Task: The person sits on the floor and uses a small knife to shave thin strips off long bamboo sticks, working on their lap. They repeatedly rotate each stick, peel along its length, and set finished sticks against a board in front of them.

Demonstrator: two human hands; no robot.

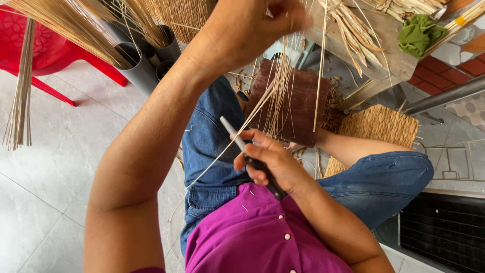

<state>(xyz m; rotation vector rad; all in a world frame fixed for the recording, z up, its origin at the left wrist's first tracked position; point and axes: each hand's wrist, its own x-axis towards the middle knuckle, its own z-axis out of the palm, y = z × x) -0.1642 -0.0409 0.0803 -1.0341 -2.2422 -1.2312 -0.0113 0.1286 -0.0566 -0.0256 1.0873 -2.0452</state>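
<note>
Here the whole matter turns on one thin straw strand (222, 151) and how it lies against the knife (250, 159). The strand's long axis runs on a slant, from above the knife, where the left hand (252, 25) pinches its top end with closed fingers, down across the blade and on below the knife towards the person's lap. The right hand (268, 162) is wrapped tightly around the knife's dark handle, with the pale blade pointing up and away from the body. The strand crosses the blade just beyond the right thumb, seemingly touching it, so the right hand is by far the nearer of the two to that crossing point; the left hand is well above the knife, arm stretched out. Beyond the knife, a loose sheaf of further strands (280, 96) hangs down in front of a dark brown block (298, 106). Farther past the knife to the right, a woven mat (379, 126) lies by the person's knee.
</note>
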